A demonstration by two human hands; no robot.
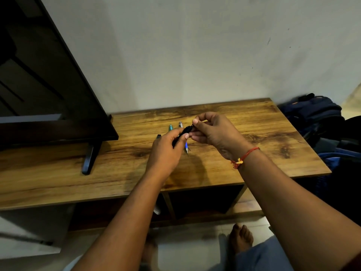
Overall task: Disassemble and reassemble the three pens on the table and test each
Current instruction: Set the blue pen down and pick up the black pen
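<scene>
TV at L; dark blue backpack at R.

Both curled: left grip, right grip

Black pen between left hand and right hand. Teal pen just beyond left hand. Silver-and-blue pen under the hands. Red thread, yellow knot, on right wrist. Table golden-brown wood grain, dark streaks. Black TV left of left hand. Dark blue backpack right of right hand.
</scene>
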